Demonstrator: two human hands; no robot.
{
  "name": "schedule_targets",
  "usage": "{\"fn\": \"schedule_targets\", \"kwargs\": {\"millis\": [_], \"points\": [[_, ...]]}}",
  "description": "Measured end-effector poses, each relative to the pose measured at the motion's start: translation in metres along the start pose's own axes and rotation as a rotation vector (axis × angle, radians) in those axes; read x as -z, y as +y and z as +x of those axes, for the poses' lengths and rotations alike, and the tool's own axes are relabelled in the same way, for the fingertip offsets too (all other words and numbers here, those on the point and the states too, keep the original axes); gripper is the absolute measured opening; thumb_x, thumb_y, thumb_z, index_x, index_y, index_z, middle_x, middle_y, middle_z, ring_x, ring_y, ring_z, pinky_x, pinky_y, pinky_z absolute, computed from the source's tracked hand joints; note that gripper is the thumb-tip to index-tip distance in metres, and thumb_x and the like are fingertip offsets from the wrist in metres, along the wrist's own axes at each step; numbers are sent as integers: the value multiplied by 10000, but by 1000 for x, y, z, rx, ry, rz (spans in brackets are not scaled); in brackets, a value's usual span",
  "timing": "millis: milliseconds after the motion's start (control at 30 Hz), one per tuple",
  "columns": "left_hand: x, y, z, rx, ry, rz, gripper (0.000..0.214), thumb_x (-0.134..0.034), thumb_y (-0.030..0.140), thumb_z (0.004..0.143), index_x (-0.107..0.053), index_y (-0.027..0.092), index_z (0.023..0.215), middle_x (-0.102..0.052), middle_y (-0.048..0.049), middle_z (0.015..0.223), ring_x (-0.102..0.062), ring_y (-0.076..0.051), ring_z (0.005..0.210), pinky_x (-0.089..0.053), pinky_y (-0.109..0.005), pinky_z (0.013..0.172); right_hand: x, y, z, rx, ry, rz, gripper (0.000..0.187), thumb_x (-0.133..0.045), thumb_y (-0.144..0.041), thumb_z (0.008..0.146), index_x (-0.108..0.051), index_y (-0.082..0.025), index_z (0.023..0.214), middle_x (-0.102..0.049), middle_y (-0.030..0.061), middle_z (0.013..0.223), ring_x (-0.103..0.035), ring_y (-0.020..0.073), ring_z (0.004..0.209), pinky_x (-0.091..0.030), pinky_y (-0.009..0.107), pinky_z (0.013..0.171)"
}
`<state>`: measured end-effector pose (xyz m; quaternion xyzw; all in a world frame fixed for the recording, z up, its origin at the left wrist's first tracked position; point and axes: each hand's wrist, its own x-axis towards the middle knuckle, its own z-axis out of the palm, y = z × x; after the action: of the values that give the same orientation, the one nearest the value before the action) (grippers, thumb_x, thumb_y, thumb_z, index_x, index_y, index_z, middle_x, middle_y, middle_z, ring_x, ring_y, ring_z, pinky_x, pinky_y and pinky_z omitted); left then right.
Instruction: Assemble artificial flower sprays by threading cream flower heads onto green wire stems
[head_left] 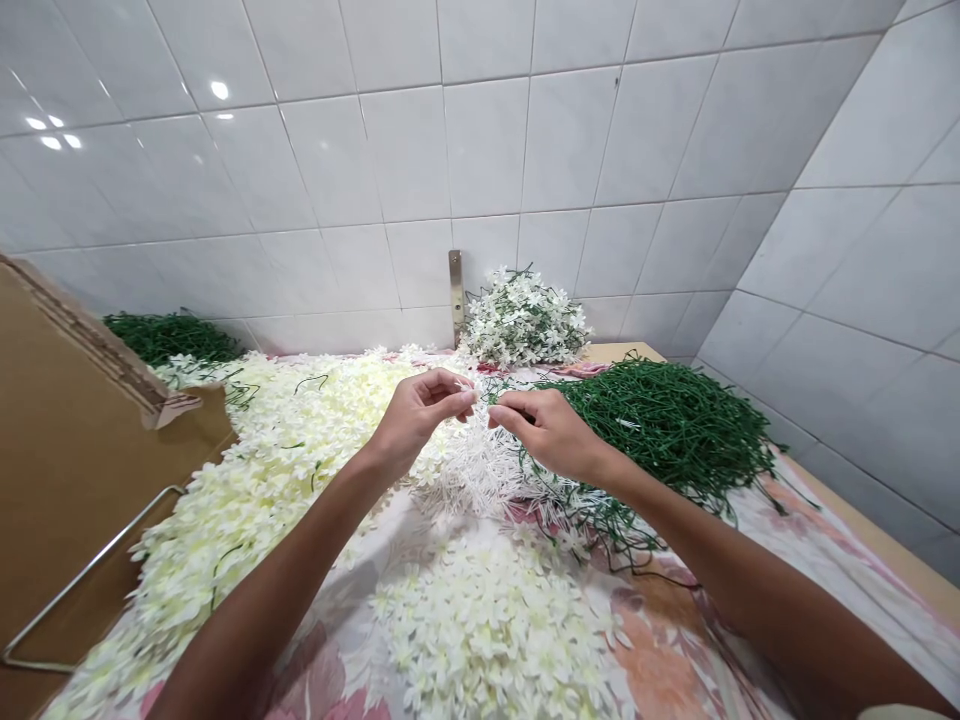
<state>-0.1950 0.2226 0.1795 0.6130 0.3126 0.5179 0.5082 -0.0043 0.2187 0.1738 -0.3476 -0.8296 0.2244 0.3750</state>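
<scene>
My left hand (420, 415) is closed in a pinch at the centre, with a small white piece (466, 387) at its fingertips; its exact kind is too small to tell. Just to the right, my right hand (551, 430) has its fingers curled together, thumb pointing at the left hand. A dark bit shows inside its grip, but what it is stays hidden. Below both hands lies a heap of thin white plastic sticks (480, 475). Loose white artificial blossoms (300, 450) spread out on the left, and another pile of blossoms (502, 625) is nearest me. Green plastic stems (667, 430) are heaped right.
Against the tiled wall (487, 130) sits a bunch of finished-looking white flowers on stems (529, 318), beside a metal bracket (455, 295). A cardboard box (82, 420) and a bent metal rod (90, 570) edge the left side. More green stems (172, 337) lie behind the box. A flowered cloth (667, 660) covers the table.
</scene>
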Motion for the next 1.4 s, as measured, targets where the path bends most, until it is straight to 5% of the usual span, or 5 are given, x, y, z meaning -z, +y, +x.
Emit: {"fn": "schedule_targets", "kwargs": {"millis": [533, 933, 1100, 1400], "points": [[-11, 4, -6, -88, 35, 146, 239, -756, 302, 723, -609, 116, 756, -625, -19, 708, -590, -106, 618, -499, -217, 596, -4, -3, -1, 82, 8, -4, 317, -457, -309, 944, -565, -139, 700, -475, -19, 589, -365, 79, 515, -268, 244, 537], [-5, 6, -7, -67, -18, 234, 201, -727, 297, 758, -648, 121, 813, -643, -24, 730, -597, -101, 669, -492, -197, 621, 3, -9, -4, -42, -142, 132, 311, -372, -330, 981, -602, -134, 905, -424, -17, 661, -365, 87, 569, -296, 235, 557], [-5, 7, -5, -59, -85, 209, 240, -712, 337, 771, -642, 108, 768, -621, -22, 688, -589, -100, 622, -502, -204, 599, 4, -10, -3, -48, -132, 96, 319, -393, -309, 973, -585, -134, 788, -400, -26, 600, -347, 80, 541, -264, 238, 551], [-18, 0, -10, -137, 52, 201, 212, -693, 307, 786, -605, 114, 786, -605, -13, 691, -586, -95, 610, -490, -197, 582, -6, 1, -4, -4, -40, 314, 351, -418, -351, 963, -481, -142, 688, -374, -37, 566, -332, 73, 523, -271, 229, 534]]}}
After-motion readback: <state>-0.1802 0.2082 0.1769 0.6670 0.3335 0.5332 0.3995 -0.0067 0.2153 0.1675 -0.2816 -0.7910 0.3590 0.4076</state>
